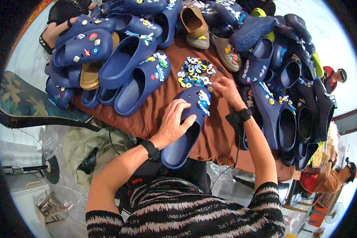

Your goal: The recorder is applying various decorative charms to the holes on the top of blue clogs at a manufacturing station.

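- Navy clog [185, 137] front and centre, lying at the brown-covered worktop's [142, 123] near edge, toe aimed toward the far edge, heel jutting over the near one!
- Left heap [133, 91]: navy clogs stacked along the worktop's left edge, several sporting bright charms [93, 37], with a tan clog [90, 75] wedged in among them.
- Left hand [173, 119] has the clog gripped, fingers bent over its side, thumb by the opening.
- Charm pile [196, 71], scattered just beyond the toe, which wears white-and-blue charms [204, 103].
- Right hand [227, 91], fingers drawn in narrow, just beside that toe; whether they pinch anything, can't tell.
- Right heap [287, 123]: more navy clogs crowding the worktop's right edge.
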Demonstrator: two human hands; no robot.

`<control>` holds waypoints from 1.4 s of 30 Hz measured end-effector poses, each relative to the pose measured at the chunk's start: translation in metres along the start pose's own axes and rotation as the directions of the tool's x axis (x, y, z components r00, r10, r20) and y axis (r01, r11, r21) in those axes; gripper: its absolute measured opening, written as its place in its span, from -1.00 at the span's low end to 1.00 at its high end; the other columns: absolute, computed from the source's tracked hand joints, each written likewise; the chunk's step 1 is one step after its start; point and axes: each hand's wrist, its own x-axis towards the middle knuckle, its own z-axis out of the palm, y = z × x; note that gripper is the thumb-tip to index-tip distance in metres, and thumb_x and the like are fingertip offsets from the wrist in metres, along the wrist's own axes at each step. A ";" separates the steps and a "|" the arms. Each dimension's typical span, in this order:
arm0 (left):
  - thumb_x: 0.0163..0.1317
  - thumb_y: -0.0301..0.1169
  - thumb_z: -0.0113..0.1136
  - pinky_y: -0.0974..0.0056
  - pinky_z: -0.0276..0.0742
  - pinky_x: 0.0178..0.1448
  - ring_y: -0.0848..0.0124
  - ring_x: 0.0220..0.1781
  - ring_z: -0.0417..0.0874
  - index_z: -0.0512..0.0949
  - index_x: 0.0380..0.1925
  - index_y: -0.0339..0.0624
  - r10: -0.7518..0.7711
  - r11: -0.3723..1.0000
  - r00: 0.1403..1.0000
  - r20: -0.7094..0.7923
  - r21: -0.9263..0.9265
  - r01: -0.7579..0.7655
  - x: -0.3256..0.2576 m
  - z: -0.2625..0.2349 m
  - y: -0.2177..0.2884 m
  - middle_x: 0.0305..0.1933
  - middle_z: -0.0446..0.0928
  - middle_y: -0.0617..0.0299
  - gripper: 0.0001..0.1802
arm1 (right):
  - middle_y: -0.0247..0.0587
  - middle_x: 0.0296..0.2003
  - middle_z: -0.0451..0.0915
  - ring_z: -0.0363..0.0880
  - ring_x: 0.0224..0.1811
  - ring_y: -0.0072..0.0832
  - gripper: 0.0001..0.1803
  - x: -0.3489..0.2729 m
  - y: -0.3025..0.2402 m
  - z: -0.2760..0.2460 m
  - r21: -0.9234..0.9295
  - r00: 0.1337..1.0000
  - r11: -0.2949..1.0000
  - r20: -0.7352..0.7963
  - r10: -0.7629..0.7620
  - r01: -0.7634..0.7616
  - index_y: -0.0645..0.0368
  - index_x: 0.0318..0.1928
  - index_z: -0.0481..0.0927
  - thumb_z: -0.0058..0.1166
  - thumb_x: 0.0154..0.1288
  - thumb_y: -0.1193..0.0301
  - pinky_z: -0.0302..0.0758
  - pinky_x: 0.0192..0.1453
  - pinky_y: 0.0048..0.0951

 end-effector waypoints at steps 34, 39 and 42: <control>0.32 0.01 0.22 -0.02 0.08 0.59 -0.08 0.54 0.15 0.10 0.45 -0.32 -0.169 0.983 0.986 -0.006 -0.079 0.168 -0.005 0.003 -0.006 0.47 0.14 -0.21 -0.10 | -0.08 -0.43 0.71 0.73 -0.31 -0.21 -0.63 0.034 -0.081 0.066 -0.732 0.836 0.568 0.532 0.135 0.375 0.30 -0.33 0.69 0.37 0.09 0.20 0.62 -0.22 -0.17; 0.29 -0.01 0.27 -0.06 0.14 0.55 -0.12 0.49 0.21 0.17 0.42 -0.29 -0.140 0.983 0.990 -0.033 -0.128 0.134 -0.003 0.005 -0.001 0.44 0.19 -0.21 -0.13 | -0.28 -0.56 0.59 0.56 -0.52 -0.55 -0.71 0.039 -0.042 0.006 -0.258 0.954 0.943 0.266 -0.140 0.211 0.29 -0.39 0.68 0.21 0.32 0.28 0.49 -0.44 -0.38; 0.30 -0.03 0.26 -0.06 0.15 0.54 -0.12 0.47 0.22 0.20 0.39 -0.29 -0.123 0.987 0.992 -0.019 -0.109 0.120 0.000 0.002 0.000 0.42 0.21 -0.21 -0.17 | -0.10 -0.51 0.67 0.63 -0.49 -0.44 -0.67 0.034 -0.010 -0.039 -0.320 0.993 0.946 -0.082 -0.079 0.049 0.40 -0.31 0.68 0.17 0.33 0.29 0.54 -0.35 -0.34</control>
